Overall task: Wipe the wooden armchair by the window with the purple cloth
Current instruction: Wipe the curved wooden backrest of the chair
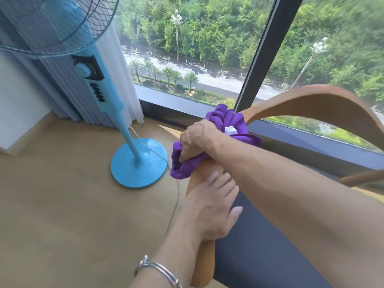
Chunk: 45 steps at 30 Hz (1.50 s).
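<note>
nearest me, left hand [207, 206] lies flat on the arm of the wooden armchair [311, 100], fingers straight, gripping nothing. right hand [199, 138] curls round the bunched purple cloth [228, 119] near the backrest. i worry a hard stroke snags its loose end on the cord of the fan [137, 163].

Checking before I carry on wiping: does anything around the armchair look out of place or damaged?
Nothing looks spilled or broken. Only the thin cord from the fan stands out: it trails loose over the floor close beside the armrest, where it could snag.
</note>
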Each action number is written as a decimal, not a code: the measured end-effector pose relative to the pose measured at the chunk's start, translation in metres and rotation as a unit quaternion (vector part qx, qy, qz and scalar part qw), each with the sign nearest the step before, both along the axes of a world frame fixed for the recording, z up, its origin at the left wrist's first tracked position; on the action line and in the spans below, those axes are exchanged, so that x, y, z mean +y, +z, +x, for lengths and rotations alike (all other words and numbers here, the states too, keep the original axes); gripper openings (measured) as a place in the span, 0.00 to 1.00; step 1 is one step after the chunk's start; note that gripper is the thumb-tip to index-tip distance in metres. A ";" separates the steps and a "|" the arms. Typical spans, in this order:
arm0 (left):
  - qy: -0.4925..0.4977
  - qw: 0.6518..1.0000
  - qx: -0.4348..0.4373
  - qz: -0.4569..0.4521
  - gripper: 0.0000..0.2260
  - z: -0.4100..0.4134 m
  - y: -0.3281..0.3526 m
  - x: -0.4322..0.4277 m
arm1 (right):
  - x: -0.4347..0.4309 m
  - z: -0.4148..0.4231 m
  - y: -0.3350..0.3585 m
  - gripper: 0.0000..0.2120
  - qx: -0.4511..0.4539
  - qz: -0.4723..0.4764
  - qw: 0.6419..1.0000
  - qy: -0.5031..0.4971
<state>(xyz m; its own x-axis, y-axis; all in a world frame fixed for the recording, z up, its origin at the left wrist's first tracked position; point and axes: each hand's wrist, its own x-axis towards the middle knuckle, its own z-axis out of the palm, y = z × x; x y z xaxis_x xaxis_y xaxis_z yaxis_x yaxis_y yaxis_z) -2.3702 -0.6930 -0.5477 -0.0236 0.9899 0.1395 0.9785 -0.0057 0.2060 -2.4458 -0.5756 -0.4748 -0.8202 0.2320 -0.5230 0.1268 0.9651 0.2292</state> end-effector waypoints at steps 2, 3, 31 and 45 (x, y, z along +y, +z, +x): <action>-0.009 0.999 0.023 -0.033 0.25 0.003 -0.003 -0.017 | -0.008 0.005 0.004 0.23 0.004 0.013 1.000 0.007; -0.010 0.998 0.033 -0.045 0.26 0.003 -0.001 -0.025 | -0.013 0.007 0.007 0.22 -0.001 0.016 1.000 0.013; -0.097 0.989 0.071 0.084 0.14 -0.002 0.110 -0.158 | -0.153 0.126 0.001 0.10 0.049 -0.078 0.984 0.154; 0.060 0.991 0.118 0.023 0.23 0.008 0.109 -0.143 | -0.177 0.211 -0.034 0.11 0.198 -0.082 0.946 0.245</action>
